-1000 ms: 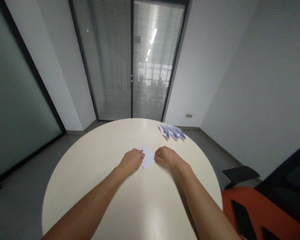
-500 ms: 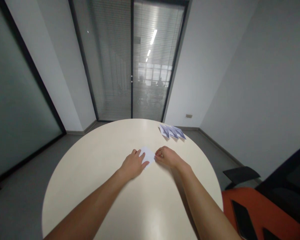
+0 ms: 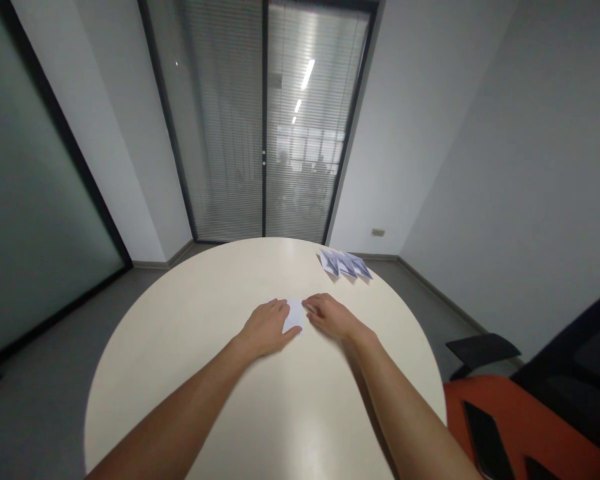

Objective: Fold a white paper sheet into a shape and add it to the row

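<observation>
A small white sheet of paper (image 3: 293, 316) lies on the round table (image 3: 180, 347) between my two hands. My left hand (image 3: 267, 327) rests flat over the paper's left side. Its thumb is spread out along the near edge, and part of the sheet is hidden beneath it. On the other side, my right hand (image 3: 331, 316) has its index fingertip at the sheet's upper right corner. A gap shows between that finger and the thumb, which sits lower by the right edge. Several folded paper pieces (image 3: 345, 264) lie in an overlapping row toward the table's far right.
An orange chair (image 3: 480, 393) with a black armrest (image 3: 484, 348) stands to the right of the table. A dark phone-like slab (image 3: 487, 437) lies on its seat. Glass panels with blinds (image 3: 220, 133) rise beyond the far table edge.
The paper has gone from a diamond-like outline to a narrower shape with a straight right edge. My right fingers have moved slightly left and parted from a pinch at its right corner.
</observation>
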Demonstrator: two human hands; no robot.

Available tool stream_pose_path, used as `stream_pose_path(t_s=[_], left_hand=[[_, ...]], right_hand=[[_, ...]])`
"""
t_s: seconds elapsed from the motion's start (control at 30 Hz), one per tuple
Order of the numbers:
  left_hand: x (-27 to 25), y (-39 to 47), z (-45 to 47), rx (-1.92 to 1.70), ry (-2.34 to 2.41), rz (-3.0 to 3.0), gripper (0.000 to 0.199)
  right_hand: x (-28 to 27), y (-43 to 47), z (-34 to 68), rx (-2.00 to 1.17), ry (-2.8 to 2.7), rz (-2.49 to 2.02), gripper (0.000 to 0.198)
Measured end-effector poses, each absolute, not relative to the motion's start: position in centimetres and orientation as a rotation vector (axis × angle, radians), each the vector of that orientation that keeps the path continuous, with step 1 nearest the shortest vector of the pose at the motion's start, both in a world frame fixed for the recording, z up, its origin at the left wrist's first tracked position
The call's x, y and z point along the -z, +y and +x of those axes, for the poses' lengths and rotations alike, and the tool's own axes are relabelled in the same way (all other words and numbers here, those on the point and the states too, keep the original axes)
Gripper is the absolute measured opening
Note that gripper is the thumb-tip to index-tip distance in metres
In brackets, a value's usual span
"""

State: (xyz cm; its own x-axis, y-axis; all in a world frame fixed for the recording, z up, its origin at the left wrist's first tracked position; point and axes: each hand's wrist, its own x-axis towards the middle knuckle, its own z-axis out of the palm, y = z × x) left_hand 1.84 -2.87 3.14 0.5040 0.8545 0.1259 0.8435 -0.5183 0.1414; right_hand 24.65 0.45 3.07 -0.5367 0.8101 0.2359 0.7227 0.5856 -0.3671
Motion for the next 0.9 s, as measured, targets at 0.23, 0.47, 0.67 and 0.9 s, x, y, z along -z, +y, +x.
stream_pose_path(t_s=[0.23, 0.47, 0.67, 0.9], left_hand=[[-3.6, -3.2, 1.9, -0.311, 1.523, 2.648, 0.059], [-3.5, -3.1, 2.1, -0.325, 1.481, 2.688, 0.052], [-3.0, -2.7, 2.0, -0.314, 1.456, 2.701, 0.042], [-2.4, -2.3, 1.4, -0.321, 1.388, 2.683, 0.045]], right_hand=[[-1.4, 1.2, 24.9, -0.264, -2.412, -1.195, 0.035], [-1.2, 1.4, 24.4, -0.383, -2.280, -1.172, 0.018], [-1.4, 1.3, 24.0, -0.436, -2.265, -1.125, 0.011], [-1.5, 1.0, 24.2, -0.397, -2.292, -1.121, 0.012]])
